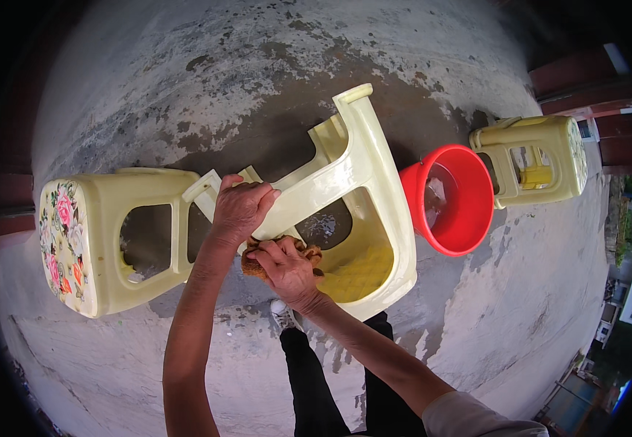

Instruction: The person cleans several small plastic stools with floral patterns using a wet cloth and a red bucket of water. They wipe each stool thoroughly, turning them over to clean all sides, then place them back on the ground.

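Observation:
A pale yellow plastic stool (384, 180) lies tipped before me, its legs toward the upper left and its wet surface glossy. My left hand (242, 206) grips a leg of it near the crossbar. In my right hand (288, 267) is a brown cloth (256, 266), bunched and pressed against the stool's side frame beside the large opening. Through that opening shows the yellow ribbed underside of the seat (362, 273). Part of the cloth is hidden under my fingers.
To the right stands a red plastic bucket (452, 202) with water inside. Beyond it is another yellow stool (540, 164). A yellow stool with a flower-printed seat (67, 246) stands at left. The concrete floor (228, 355) is wet in patches. My shoe (282, 312) is just below the tipped stool.

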Demonstrator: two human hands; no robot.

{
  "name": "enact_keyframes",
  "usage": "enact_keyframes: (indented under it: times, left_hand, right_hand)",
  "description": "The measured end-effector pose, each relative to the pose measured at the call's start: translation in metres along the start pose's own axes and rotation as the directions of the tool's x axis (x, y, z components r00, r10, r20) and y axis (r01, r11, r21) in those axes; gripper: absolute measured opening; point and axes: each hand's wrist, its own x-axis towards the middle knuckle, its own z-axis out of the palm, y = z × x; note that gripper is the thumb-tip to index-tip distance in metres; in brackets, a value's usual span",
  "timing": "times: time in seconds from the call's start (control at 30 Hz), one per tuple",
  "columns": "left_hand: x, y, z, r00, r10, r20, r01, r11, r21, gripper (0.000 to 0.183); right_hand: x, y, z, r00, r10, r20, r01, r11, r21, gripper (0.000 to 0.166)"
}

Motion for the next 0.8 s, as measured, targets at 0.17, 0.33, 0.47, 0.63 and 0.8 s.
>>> enact_keyframes:
  times: [0.17, 0.33, 0.47, 0.63, 0.8]
  left_hand:
    - [-0.002, 0.006, -0.002, 1.000, 0.005, 0.008, -0.005, 1.000, 0.024, 0.021]
    - [-0.007, 0.007, 0.000, 0.998, -0.059, -0.016, 0.059, 0.998, 0.006, 0.023]
    - [0.000, 0.015, -0.004, 0.992, -0.122, -0.015, 0.121, 0.990, -0.073, 0.022]
    - [-0.005, 0.014, 0.003, 0.995, 0.015, -0.099, -0.018, 0.999, -0.032, 0.021]
    - [-0.008, 0.019, -0.005, 0.991, -0.099, 0.092, 0.096, 0.995, 0.031, 0.018]
  right_hand:
    - [-0.041, 0.025, -0.029, 0.975, 0.142, 0.170, -0.146, 0.989, 0.013, 0.036]
    - [-0.015, 0.044, -0.100, 0.938, 0.341, -0.067, -0.319, 0.922, 0.220, 0.037]
    - [0.064, 0.069, -0.118, 0.915, 0.209, -0.345, -0.164, 0.974, 0.154, 0.040]
    - [0.085, 0.126, -0.095, 0.939, 0.184, -0.290, -0.225, 0.968, -0.113, 0.044]
    - [0.042, 0.152, -0.095, 0.695, 0.579, -0.425, -0.569, 0.805, 0.167, 0.041]
